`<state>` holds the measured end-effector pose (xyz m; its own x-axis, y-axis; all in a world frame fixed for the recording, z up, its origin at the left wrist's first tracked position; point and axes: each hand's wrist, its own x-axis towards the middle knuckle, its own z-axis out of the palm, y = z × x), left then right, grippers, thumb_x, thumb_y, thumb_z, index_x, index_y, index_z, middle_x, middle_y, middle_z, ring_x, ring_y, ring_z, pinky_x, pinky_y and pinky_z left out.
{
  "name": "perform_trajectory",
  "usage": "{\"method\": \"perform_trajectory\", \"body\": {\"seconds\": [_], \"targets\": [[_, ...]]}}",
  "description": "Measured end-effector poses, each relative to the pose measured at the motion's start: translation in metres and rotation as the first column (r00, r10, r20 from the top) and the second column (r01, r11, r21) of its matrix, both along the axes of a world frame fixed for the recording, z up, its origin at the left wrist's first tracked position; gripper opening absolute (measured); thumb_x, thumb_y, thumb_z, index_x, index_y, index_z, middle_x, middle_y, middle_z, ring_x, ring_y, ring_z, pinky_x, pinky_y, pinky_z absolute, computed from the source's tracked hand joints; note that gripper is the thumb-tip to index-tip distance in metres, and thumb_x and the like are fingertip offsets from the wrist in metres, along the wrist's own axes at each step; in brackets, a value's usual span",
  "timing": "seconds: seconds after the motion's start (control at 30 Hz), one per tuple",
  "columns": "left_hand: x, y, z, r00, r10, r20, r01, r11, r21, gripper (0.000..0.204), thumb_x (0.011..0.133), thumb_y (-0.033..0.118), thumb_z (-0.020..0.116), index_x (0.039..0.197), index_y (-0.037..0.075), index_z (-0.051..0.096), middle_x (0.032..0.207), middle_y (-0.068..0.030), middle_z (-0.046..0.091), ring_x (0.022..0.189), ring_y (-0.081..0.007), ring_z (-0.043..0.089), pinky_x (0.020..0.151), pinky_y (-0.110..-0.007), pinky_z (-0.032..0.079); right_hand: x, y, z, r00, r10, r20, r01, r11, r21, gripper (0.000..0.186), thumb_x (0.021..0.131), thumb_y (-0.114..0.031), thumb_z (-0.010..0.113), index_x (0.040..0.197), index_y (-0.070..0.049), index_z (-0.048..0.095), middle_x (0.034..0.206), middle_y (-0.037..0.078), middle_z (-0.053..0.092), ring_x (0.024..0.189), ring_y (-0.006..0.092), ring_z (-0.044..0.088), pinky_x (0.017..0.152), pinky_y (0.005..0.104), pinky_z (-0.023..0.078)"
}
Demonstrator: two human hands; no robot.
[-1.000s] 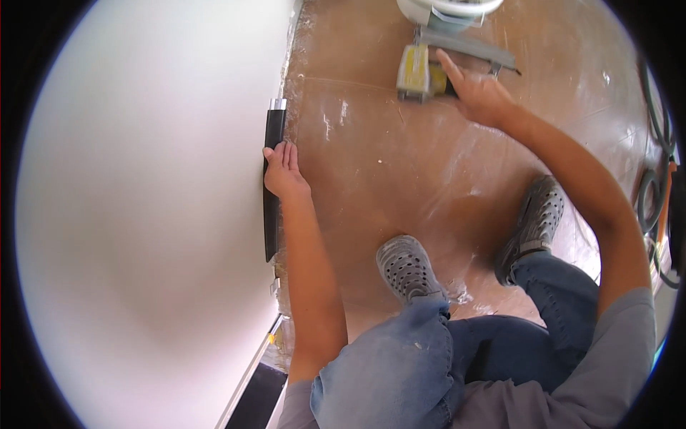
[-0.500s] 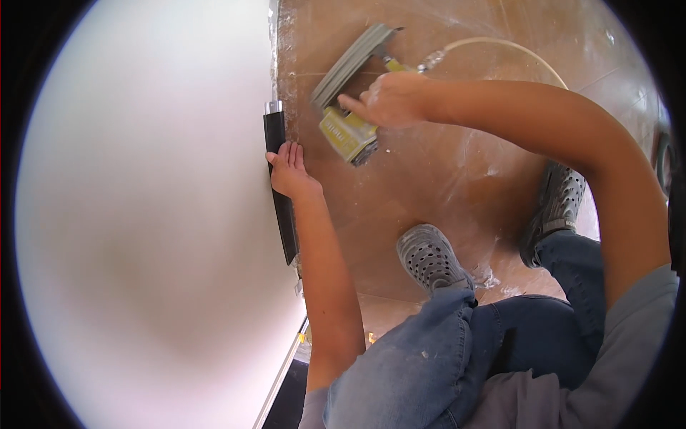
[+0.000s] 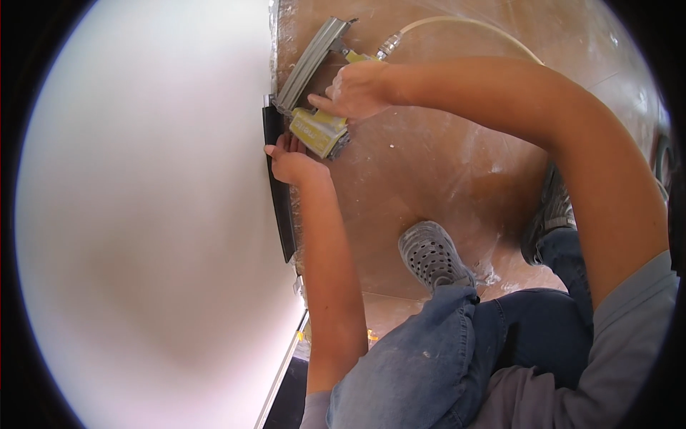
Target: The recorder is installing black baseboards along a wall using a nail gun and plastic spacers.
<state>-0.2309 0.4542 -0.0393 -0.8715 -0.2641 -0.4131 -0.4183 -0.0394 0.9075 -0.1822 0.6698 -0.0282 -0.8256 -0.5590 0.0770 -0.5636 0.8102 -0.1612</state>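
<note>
In my right hand (image 3: 357, 89) is a yellow and grey air nail gun (image 3: 314, 129), gripped by its handle, with the index finger stretched toward the trigger area. The gun's nose meets or nearly meets the upper part of a black baseboard strip (image 3: 282, 214), which stands along the foot of the white wall. A silvery end shows at the strip's far tip. My left hand (image 3: 296, 163) presses on the strip, thumb over its top edge and fingers on its face, partly hidden under the gun's body.
A pale air hose (image 3: 471, 25) runs from the gun's metal coupling to the right. The white wall (image 3: 150, 200) fills the left side. The brown floor (image 3: 386, 193) is dusty and smeared. My grey perforated clogs (image 3: 432, 254) stand on it.
My right hand has brought the nail gun left and slightly up, from over the floor to the black strip. My left hand stays on the strip, having shifted only slightly.
</note>
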Motion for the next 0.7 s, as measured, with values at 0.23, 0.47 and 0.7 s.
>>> {"method": "perform_trajectory", "body": {"seconds": [0.23, 0.47, 0.7], "targets": [[0.002, 0.012, 0.0, 0.996, 0.091, -0.007, -0.09, 0.99, 0.109, 0.067, 0.113, 0.04, 0.031, 0.126, -0.022, 0.052, 0.122, -0.0316, 0.061, 0.111, -0.0378, 0.067, 0.093, -0.047, 0.059, -0.001, 0.0, -0.002, 1.0, -0.006, 0.023, 0.005, 1.0, 0.022, 0.081, 0.085, -0.043, 0.072, 0.143, 0.007, 0.048, 0.09, 0.014, 0.072, 0.081, 0.0304, 0.074, 0.074, 0.0386, 0.06], [0.001, 0.018, 0.0, 0.988, 0.15, -0.038, -0.146, 0.986, 0.076, 0.065, 0.113, 0.039, 0.033, 0.123, -0.023, 0.052, 0.118, -0.0309, 0.062, 0.108, -0.0371, 0.067, 0.09, -0.047, 0.06, -0.002, 0.002, 0.005, 1.0, 0.004, 0.018, -0.004, 1.0, 0.024, 0.079, 0.087, -0.042, 0.069, 0.144, 0.007, 0.048, 0.088, 0.014, 0.072, 0.076, 0.031, 0.074, 0.07, 0.0384, 0.06], [0.001, 0.021, 0.0, 0.988, 0.151, -0.038, -0.149, 0.987, 0.053, 0.065, 0.113, 0.038, 0.033, 0.122, -0.023, 0.053, 0.117, -0.0305, 0.063, 0.106, -0.0366, 0.068, 0.088, -0.046, 0.059, -0.008, 0.003, -0.003, 0.998, 0.013, 0.067, -0.012, 1.0, -0.018, 0.074, 0.088, -0.038, 0.068, 0.141, 0.01, 0.049, 0.083, 0.014, 0.072, 0.077, 0.032, 0.074, 0.069, 0.0406, 0.059]]}}
